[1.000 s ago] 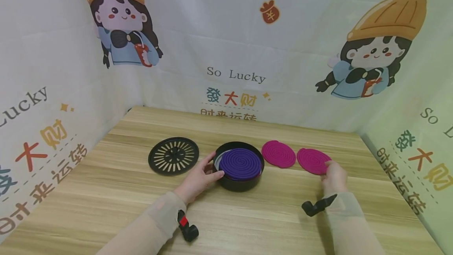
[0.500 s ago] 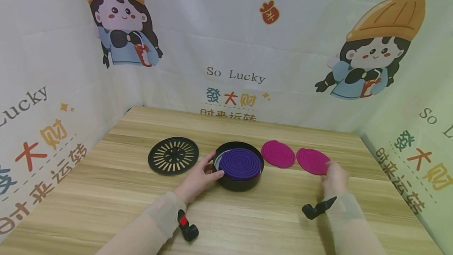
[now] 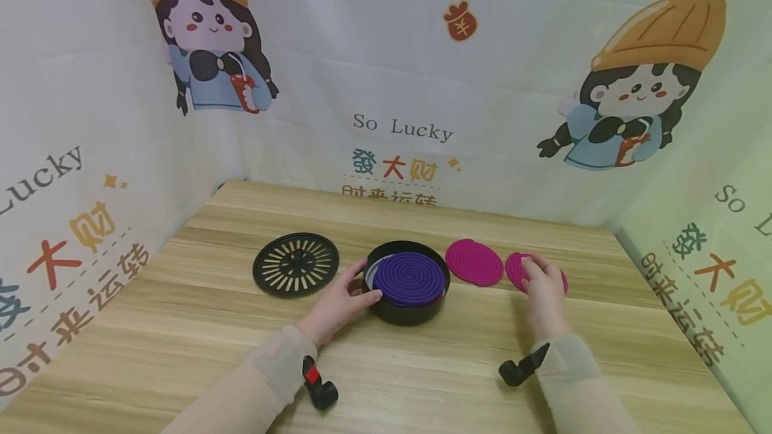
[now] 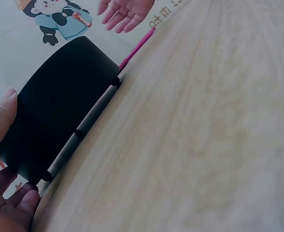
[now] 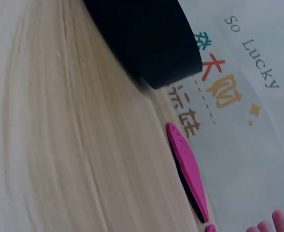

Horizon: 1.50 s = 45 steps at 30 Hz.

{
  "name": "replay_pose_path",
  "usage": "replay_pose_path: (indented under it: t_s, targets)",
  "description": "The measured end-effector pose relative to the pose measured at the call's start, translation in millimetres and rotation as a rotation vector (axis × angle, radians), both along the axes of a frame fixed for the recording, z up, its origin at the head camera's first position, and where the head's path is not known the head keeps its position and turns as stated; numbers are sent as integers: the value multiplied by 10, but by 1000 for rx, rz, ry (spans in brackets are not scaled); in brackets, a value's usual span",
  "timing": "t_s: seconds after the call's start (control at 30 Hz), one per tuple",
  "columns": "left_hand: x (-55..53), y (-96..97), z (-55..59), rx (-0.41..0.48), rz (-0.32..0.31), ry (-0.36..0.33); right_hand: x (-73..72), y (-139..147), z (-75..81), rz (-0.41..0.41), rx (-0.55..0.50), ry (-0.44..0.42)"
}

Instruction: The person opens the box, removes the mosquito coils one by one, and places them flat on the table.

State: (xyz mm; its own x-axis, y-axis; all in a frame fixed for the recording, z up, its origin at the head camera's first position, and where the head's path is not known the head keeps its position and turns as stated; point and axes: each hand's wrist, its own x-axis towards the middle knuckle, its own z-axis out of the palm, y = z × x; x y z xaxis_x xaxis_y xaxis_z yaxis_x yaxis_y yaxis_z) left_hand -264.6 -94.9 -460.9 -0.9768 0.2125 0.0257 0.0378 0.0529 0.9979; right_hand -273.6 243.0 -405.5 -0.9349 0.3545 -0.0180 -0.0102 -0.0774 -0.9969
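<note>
My left hand (image 3: 333, 305) grips the side of a round black mosquito coil holder (image 3: 405, 315), thumb and fingers around its wall. Inside lies a purple mosquito coil (image 3: 411, 278), a bit of pink showing under its edge. Short feet raise the holder off the table in the left wrist view. My right hand (image 3: 545, 293) is over the right-hand pink coil (image 3: 515, 274), covering part of it, its fingers loose with nothing held. Between that coil and the holder lies another pink coil (image 3: 474, 262), flat on the wood; the right wrist view shows a dark layer beneath it.
Left of the holder lies its round black slotted lid (image 3: 295, 265) with a small central knob. All of it sits on a wood-grain table (image 3: 422, 380). A printed white cloth (image 3: 386, 52) hangs behind and along both sides.
My right hand has let go of the right-hand pink coil's edge, moved left and lifted over it. The coil stays in place. My left hand and the holder have not moved.
</note>
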Motion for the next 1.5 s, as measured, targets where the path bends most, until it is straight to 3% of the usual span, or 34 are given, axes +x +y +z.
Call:
replay_pose_path:
  t_s: [0.4,0.63,0.8,1.03,1.3,1.5]
  targets:
    - [-13,-1,-1,12,-11,-1,-84,-456,-22,240,48,-28]
    - [129,-8,208,19,-43,-13,-97,-749,-49,370,157,-14]
    - [164,-4,250,21,-44,3,-128,-881,-92,380,218,-30]
    - [157,-11,250,15,-48,-6,-176,-1009,-126,386,176,-64]
    - [18,-9,32,7,-17,-16,-235,-1037,-212,391,248,-84]
    - [-7,-8,-10,11,-12,-1,-225,-1075,-196,392,315,-103]
